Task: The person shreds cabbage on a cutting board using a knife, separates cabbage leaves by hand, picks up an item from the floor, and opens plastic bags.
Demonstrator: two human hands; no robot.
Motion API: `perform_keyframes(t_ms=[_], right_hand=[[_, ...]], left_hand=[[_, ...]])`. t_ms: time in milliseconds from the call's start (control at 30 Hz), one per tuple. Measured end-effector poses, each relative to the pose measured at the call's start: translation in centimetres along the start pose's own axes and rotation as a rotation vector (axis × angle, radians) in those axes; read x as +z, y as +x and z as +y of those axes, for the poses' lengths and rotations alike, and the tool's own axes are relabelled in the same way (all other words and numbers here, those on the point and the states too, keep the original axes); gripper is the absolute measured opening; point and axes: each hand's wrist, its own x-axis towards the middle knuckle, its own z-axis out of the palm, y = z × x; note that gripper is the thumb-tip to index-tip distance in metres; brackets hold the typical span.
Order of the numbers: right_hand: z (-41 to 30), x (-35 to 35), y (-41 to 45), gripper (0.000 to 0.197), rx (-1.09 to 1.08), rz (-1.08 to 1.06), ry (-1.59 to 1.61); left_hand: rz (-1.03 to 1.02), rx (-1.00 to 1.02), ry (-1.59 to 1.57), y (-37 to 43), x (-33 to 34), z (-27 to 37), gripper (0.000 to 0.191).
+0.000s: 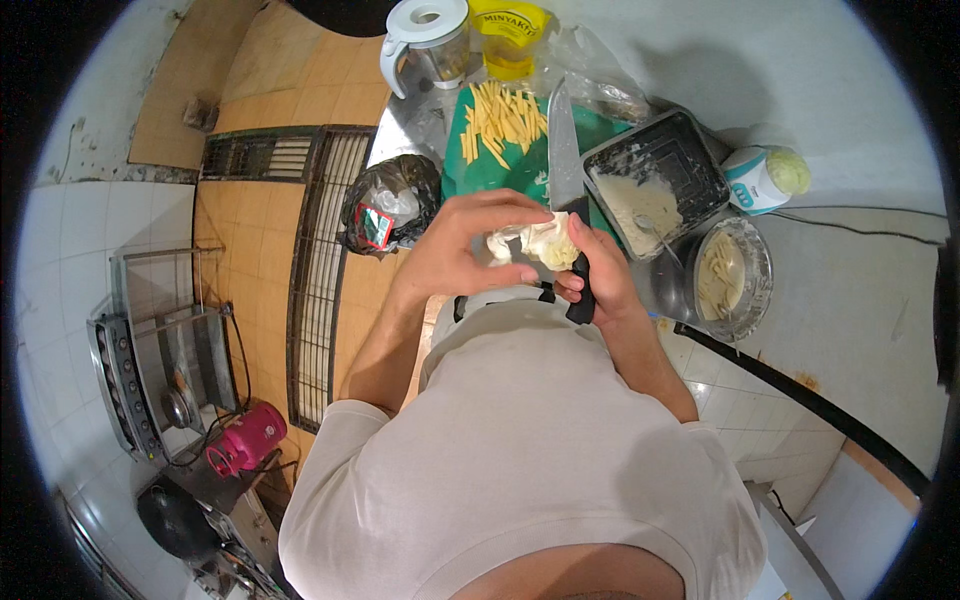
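My right hand [604,270] grips the black handle of a kitchen knife [562,146], its broad blade pointing away from me. The right thumb also presses against a pale, whitish-yellow vegetable piece [551,244], whose exact kind I cannot tell. Around the other side of that piece curve the fingers and thumb of my left hand [476,240], fingertips on its upper edge. Beyond the hands lies a green cutting board [469,180], with a pile of pale cut sticks [502,120], like potato, on it. The blade covers part of the board.
Right of the board, a black tray [645,180] holds pale flour-like powder. A clear bowl [731,277] holds sticks in pale liquid. A blender jug [431,45], yellow oil pouch [510,37] and clear plastic bag [592,71] stand behind. A black bag [394,202] sits left.
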Motion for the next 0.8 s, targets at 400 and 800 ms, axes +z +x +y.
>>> perform_keyframes(t_ms=[400, 800], right_hand=[[0.5, -0.4, 0.4, 0.035, 0.175, -0.036, 0.048], [0.9, -0.7, 0.2, 0.023, -0.098, 0.105, -0.161]], left_hand=[[0.022, -0.243, 0.009, -0.7, 0.6, 0.4, 0.030], [0.183, -0.520, -0.572, -0.8, 1.9, -0.7, 0.030]])
